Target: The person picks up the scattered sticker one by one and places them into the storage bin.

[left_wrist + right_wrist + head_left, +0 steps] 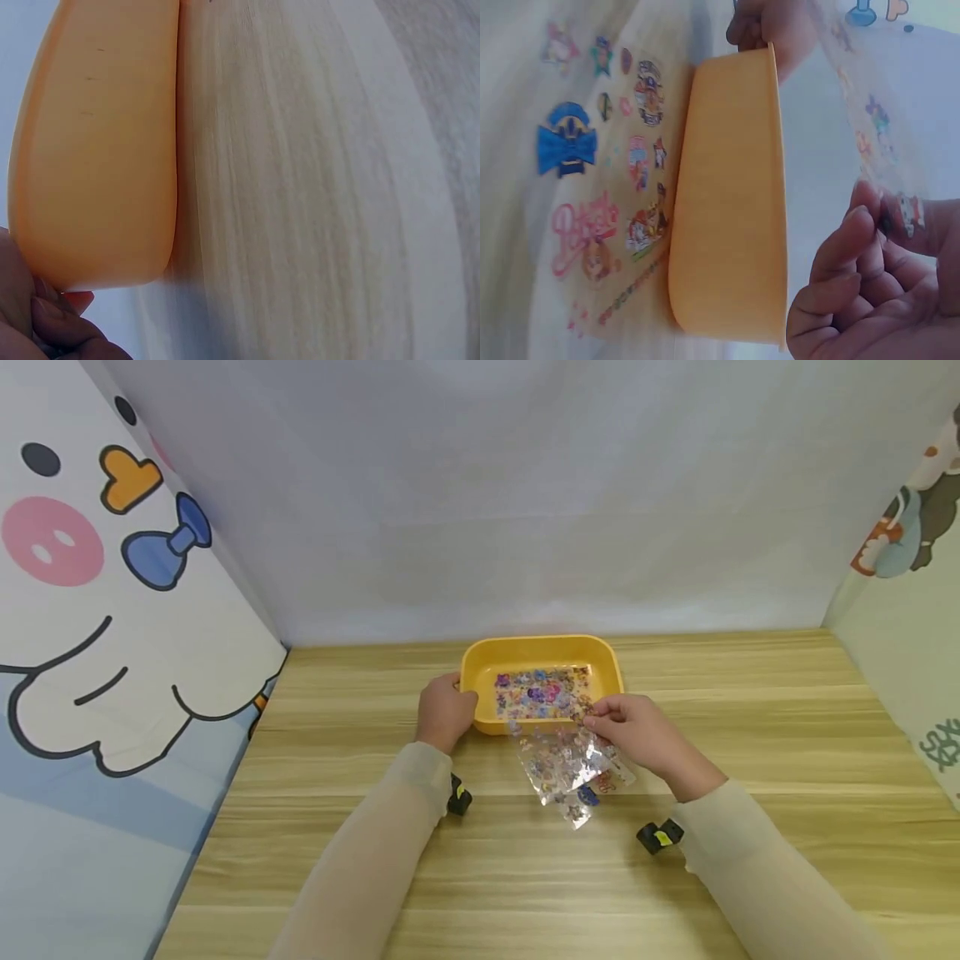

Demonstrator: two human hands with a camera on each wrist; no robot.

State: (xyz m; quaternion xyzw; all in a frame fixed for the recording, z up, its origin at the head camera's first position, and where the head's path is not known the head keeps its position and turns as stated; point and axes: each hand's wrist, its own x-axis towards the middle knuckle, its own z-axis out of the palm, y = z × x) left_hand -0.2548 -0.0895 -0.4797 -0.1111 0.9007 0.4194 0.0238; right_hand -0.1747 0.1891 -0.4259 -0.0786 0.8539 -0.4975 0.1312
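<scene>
my left hand (pixel 446 711) curls round the left end of the shallow yellow plastic tray (pixel 480 662), which sits on the pale wooden table (pixel 750 735) with its long axis running left to right. inside it lies a clear sheet of colourful stickers (pixel 542 692). my right hand (pixel 643 735) pinches a second clear sticker sheet (pixel 562 764) at the tray's near right rim; the sheet slopes from the rim down toward me, overlapping more sheets on the table.

Light wooden table (pixel 750 710) spans the work area. White backdrop (pixel 510 493) stands behind it. Cartoon-printed panels flank both sides: left panel (pixel 97 610), right panel (pixel 915 577).
</scene>
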